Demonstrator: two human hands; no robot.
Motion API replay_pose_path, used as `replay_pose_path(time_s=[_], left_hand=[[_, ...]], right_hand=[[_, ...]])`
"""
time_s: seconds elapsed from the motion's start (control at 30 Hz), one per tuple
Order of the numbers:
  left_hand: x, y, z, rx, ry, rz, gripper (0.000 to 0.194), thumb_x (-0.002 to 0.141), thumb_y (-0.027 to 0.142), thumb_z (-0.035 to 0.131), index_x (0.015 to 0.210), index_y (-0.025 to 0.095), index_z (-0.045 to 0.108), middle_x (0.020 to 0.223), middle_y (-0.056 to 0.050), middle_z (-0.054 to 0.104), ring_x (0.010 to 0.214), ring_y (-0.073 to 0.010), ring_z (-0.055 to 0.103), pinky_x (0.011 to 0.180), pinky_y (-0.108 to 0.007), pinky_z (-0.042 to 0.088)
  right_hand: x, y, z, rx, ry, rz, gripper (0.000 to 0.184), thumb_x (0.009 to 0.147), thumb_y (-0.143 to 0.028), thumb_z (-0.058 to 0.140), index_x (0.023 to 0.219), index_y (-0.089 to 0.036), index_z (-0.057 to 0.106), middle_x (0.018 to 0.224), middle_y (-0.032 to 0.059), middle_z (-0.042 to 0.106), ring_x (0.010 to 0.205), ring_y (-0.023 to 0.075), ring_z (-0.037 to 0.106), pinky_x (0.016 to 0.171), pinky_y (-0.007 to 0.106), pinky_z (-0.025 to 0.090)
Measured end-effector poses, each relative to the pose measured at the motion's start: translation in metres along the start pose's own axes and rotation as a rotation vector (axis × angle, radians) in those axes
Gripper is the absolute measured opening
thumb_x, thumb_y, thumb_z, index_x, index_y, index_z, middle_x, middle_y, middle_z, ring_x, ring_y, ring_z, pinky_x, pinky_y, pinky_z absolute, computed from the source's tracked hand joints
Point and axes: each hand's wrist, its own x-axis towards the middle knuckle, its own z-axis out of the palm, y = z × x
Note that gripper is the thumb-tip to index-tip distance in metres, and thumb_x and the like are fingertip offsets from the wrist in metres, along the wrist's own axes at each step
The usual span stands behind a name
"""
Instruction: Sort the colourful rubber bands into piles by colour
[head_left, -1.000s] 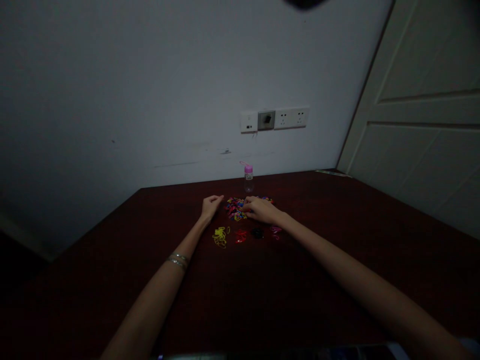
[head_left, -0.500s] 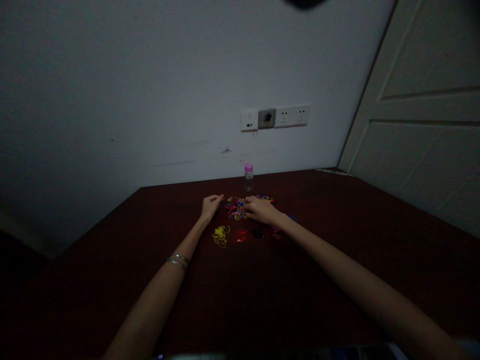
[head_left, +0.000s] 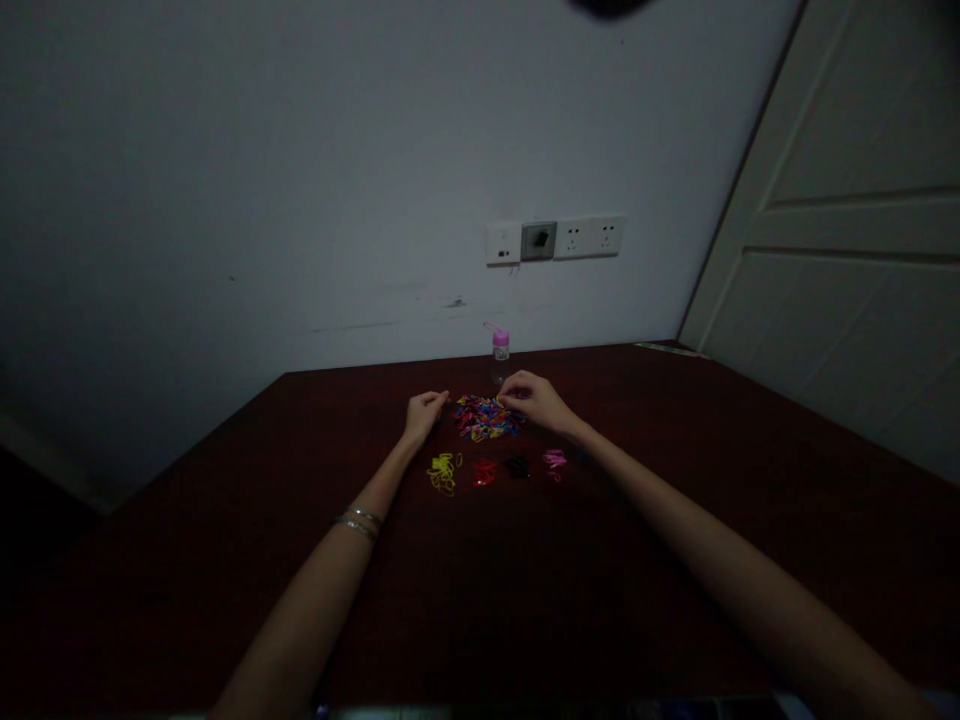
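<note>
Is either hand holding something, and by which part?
Cannot be told: the right hand is at the mixed pile, the left hand beside it; anything held is too small to see.

Dim, greyish light, palest across the wall [head_left: 405, 200], over a murky, deeply shadowed tabletop [head_left: 525, 580]

Rubber-band pile [head_left: 486, 418] partly covered
Right hand [head_left: 538, 403] hides its end toward the counter's [head_left: 480, 580] right edge; grip too small to tell.
</note>
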Motion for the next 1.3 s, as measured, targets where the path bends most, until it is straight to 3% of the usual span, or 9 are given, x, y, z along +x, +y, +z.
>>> replay_pose_path(time_s=[0.27,0.6,0.77,1.07,1.3], left_hand=[[0.000,-0.001,0.000,0.015,0.002,-0.009,0.034,0.066,0.046,0.060,0.063,0.012,0.062,0.038,0.006,0.035,0.037,-0.0057,0.029,0.040,-0.021,0.018],[0.002,0.000,-0.002,0.048,-0.014,0.036,0.036,0.065,0.048,0.059,0.061,0.012,0.062,0.039,0.006,0.036,0.039,-0.0060,0.030,0.041,-0.021,0.020],[0.003,-0.002,-0.001,0.045,-0.022,0.028,0.035,0.066,0.046,0.059,0.063,0.012,0.062,0.039,0.006,0.036,0.039,-0.0057,0.030,0.040,-0.020,0.020],[0.005,-0.007,-0.001,0.016,-0.043,0.006,0.036,0.065,0.047,0.060,0.065,0.012,0.062,0.040,0.005,0.038,0.038,-0.0056,0.030,0.039,-0.020,0.019],[0.009,-0.015,0.000,0.101,-0.017,0.027,0.028,0.064,0.039,0.060,0.064,0.012,0.063,0.041,0.004,0.043,0.039,-0.0062,0.032,0.041,-0.019,0.022]], right_hand=[[0.001,-0.009,-0.004,0.028,0.040,0.046,0.012,0.073,-0.026,0.060,0.072,-0.015,0.064,0.078,0.0031,0.058,0.076,0.0138,0.054,0.071,0.027,0.042],[-0.024,-0.051,0.059,-0.171,-0.234,-0.081,0.009,0.078,-0.022,0.057,0.081,-0.017,0.064,0.086,0.0037,0.058,0.082,0.0134,0.053,0.073,0.025,0.040],[-0.032,-0.062,0.072,-0.363,-0.324,-0.140,0.015,0.082,-0.024,0.052,0.086,-0.019,0.066,0.093,0.0053,0.057,0.087,0.0157,0.051,0.071,0.026,0.040],[-0.028,-0.056,0.055,-0.324,-0.276,-0.139,0.024,0.082,-0.023,0.052,0.103,-0.021,0.063,0.097,0.0057,0.056,0.089,0.0149,0.053,0.075,0.026,0.041],[-0.013,-0.027,0.013,-0.307,-0.116,-0.024,0.021,0.081,-0.025,0.052,0.098,-0.021,0.065,0.094,0.0048,0.058,0.083,0.0137,0.055,0.073,0.025,0.042]])
